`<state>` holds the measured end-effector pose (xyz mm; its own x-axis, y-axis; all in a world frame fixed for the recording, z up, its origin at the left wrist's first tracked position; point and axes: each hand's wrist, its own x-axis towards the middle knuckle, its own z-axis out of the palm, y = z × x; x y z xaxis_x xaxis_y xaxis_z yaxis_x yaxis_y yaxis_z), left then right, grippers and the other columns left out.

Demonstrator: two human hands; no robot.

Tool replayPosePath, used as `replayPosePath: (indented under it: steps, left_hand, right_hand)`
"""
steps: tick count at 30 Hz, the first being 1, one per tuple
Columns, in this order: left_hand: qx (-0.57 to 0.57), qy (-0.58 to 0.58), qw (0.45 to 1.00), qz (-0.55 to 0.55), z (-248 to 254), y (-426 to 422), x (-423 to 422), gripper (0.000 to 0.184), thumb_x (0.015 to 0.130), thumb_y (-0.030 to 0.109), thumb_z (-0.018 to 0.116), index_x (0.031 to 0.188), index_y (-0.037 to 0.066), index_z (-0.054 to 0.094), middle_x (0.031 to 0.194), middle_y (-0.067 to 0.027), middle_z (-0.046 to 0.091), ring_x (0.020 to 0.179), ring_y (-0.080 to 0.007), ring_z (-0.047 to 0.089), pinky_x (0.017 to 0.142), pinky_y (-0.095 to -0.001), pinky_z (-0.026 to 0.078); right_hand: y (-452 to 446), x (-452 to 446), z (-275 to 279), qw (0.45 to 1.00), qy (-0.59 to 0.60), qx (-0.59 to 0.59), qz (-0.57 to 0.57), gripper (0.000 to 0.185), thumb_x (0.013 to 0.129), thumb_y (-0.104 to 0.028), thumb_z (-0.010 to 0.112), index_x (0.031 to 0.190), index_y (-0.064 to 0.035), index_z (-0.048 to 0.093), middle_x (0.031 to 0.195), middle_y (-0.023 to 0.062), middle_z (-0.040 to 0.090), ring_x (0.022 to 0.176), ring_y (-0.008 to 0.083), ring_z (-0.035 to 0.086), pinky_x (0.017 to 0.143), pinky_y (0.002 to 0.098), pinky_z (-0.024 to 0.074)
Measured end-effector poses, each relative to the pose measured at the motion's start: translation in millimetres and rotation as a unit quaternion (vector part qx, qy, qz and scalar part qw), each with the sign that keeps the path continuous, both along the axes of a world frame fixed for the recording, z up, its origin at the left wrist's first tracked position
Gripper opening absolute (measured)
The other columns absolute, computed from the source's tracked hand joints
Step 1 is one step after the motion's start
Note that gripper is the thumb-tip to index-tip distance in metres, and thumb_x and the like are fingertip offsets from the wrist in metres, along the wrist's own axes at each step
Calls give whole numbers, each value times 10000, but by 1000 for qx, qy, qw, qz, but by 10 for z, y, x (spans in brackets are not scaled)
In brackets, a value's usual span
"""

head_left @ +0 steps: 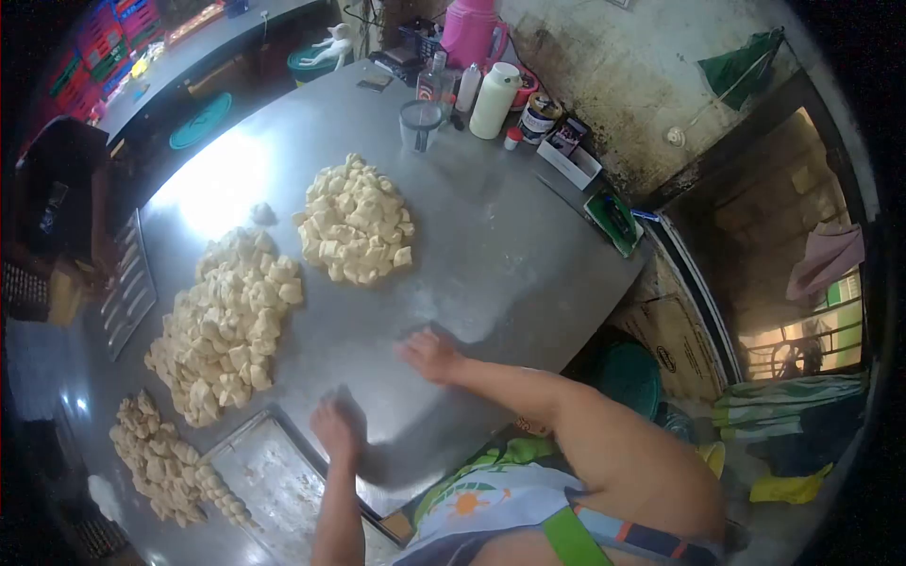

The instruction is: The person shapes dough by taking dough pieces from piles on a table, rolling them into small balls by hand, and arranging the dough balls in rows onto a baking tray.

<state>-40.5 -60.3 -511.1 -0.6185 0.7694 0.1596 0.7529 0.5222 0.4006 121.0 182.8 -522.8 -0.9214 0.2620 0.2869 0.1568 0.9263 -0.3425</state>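
Observation:
My left hand (pixel 337 426) is palm down on the steel table (pixel 481 245), beside the edge of a metal tray (pixel 264 453). Its fingers curl under, and whatever they cover is hidden. Farther forward and to the right, my right hand (pixel 431 356) is cupped low on the table surface, fingers bent; I cannot make out what is beneath it. Ahead lies a heap of cut dough pieces (pixel 354 222). A larger heap of dough pieces (pixel 226 325) spreads to the left. Smaller shaped dough pieces (pixel 156 457) lie beside the tray, some in a row along its edge.
Along the wall stand a pink thermos (pixel 467 33), a white bottle (pixel 494 102), a clear measuring cup (pixel 420 125) and a white box (pixel 570 160). At the left, another person (pixel 61 198) is beside a slotted metal tray (pixel 130 283). A teal bucket (pixel 628 373) stands below the right edge.

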Motion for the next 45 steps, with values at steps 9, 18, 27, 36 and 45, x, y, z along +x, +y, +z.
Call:
replayPosePath:
  steps: [9,18,27,36,45]
  left_hand:
    - [64,40,994,-84,-230,28,339,195,893,133,509,1037,39,601,995,-180,614,953,-395,558,841,-534,400]
    - [104,75,990,61,249,995,-253,127,871,198,596,924,83,602,905,-131,612,855,-343,577,761,-476,410]
    - [69,-283,956,-41,735,317,225,392,669,-60,609,1046,48,626,1060,-161,625,1015,-396,585,923,-464,458]
    - [92,-303,943,-103,660,440,323,430,732,-17,727,1145,40,623,1142,-189,575,1001,-358,603,840,-411,507]
    - [56,-271,954,-113,511,497,321,394,751,81,769,1113,63,616,1103,-162,605,1006,-362,596,858,-423,504]
  right_hand:
    - [-365,-56,50,995,21,-91,34,330,936,-225,516,1242,-113,571,951,155,631,925,347,607,850,474,479]
    - [23,-1077,294,999,-9,-34,-34,274,906,-189,605,1160,-91,570,903,131,621,893,337,594,760,471,449]
    - [-390,-82,779,965,-16,-261,-19,384,837,-76,565,1220,-55,548,1128,209,590,1030,421,565,919,471,466]
    - [-388,-44,893,968,-57,-243,43,375,807,-113,644,1177,-98,582,1070,153,605,1071,373,564,903,480,462]
    - [-76,-192,840,967,-150,-178,106,286,792,-266,703,1026,-111,648,1023,80,618,1025,305,581,876,507,424]
